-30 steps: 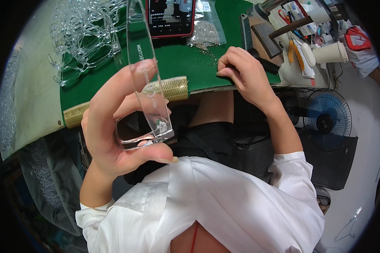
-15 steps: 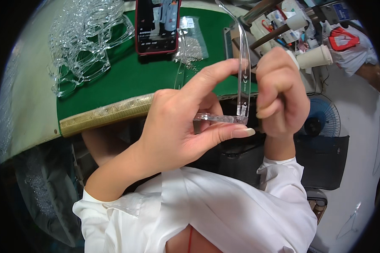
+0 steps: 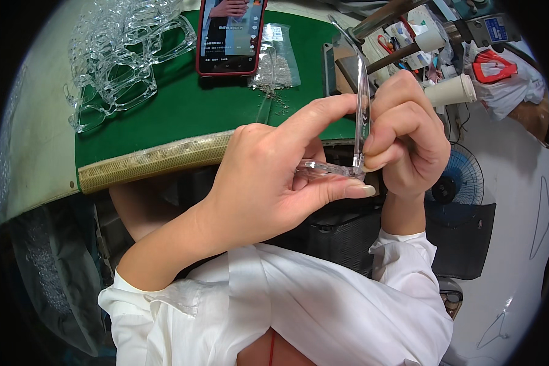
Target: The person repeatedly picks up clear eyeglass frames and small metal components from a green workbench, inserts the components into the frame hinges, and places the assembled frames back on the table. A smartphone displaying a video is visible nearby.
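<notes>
My left hand [image 3: 259, 180] grips a clear plastic eyeglass frame [image 3: 361, 116] in front of the bench edge. Its thumb presses below the frame's front, near the hinge, and the index finger reaches against the temple arm, which points up and away. My right hand [image 3: 409, 137] is closed, with the fingertips pinched close to the hinge on the temple's right side. Whatever those fingertips hold, if anything, is too small or hidden to make out. Beyond the hands, a small plastic bag [image 3: 277, 64] of tiny metal pieces lies on the green mat [image 3: 183, 110], with some loose pieces [image 3: 279, 105] beside it.
A heap of clear eyeglass frames [image 3: 119, 67] sits at the far left. A phone [image 3: 230, 46] in a red case stands at the back. Metal bench equipment [image 3: 384, 18] and a white cup [image 3: 451, 91] are at the right. A gold strip [image 3: 158, 161] lines the bench edge; a fan [image 3: 463, 177] stands lower right.
My right hand has come in against the temple near the hinge, its fingertips now lower and closer. The eyeglass frame has turned slightly, its temple showing more edge-on.
</notes>
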Demonstrator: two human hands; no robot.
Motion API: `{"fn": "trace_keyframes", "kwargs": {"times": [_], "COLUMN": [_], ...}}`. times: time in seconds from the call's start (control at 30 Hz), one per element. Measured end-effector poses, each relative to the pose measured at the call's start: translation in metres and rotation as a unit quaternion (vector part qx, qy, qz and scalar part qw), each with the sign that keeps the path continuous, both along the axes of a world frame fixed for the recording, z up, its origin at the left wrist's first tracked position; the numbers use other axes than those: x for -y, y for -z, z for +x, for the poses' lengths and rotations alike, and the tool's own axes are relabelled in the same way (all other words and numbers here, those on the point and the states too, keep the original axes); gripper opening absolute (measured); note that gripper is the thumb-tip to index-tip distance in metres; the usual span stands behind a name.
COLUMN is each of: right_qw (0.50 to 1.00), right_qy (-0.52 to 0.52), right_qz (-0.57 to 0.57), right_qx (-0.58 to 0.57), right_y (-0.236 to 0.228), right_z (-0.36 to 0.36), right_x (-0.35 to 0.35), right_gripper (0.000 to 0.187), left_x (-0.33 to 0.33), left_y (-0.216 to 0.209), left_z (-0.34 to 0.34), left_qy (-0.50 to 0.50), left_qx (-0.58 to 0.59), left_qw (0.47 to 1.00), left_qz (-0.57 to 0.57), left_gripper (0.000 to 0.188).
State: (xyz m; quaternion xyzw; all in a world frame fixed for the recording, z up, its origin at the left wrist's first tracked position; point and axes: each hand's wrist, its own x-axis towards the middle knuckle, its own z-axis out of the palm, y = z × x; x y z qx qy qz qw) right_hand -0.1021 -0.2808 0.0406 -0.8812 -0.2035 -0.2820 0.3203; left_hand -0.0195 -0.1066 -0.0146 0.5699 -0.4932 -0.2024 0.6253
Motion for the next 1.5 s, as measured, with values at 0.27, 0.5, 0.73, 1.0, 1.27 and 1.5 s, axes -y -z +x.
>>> {"fn": "trace_keyframes", "kwargs": {"times": [0.27, 0.5, 0.73, 1.0, 1.27, 1.5], "right_qw": [1.000, 0.998, 0.996, 0.997, 0.997, 0.996], "right_qy": [-0.009, -0.036, -0.052, -0.052, -0.053, -0.078], "right_qz": [0.019, 0.058, 0.070, 0.049, 0.053, 0.032], "right_qx": [0.006, -0.009, -0.001, 0.015, 0.020, 0.035], "right_y": [0.004, 0.005, 0.006, 0.006, 0.008, 0.005], "right_z": [0.002, 0.003, 0.006, 0.007, 0.008, 0.013], "right_x": [0.002, 0.005, 0.005, 0.007, 0.011, 0.016], "right_gripper": [0.021, 0.018, 0.018, 0.018, 0.018, 0.018], "left_x": [-0.001, 0.000, 0.001, 0.003, 0.008, 0.008], "left_y": [-0.002, -0.002, -0.002, -0.004, -0.003, -0.007], "left_z": [0.001, 0.001, 0.002, 0.003, 0.002, 0.001], "left_qy": [0.008, 0.011, 0.019, 0.037, 0.046, 0.057], "left_qx": [-0.023, -0.035, -0.055, -0.089, -0.110, -0.159], "left_qw": [1.000, 0.999, 0.998, 0.995, 0.992, 0.985], "left_qz": [0.015, 0.008, -0.016, -0.008, -0.040, -0.041], "left_gripper": [0.071, 0.070, 0.069, 0.070, 0.070, 0.069]}}
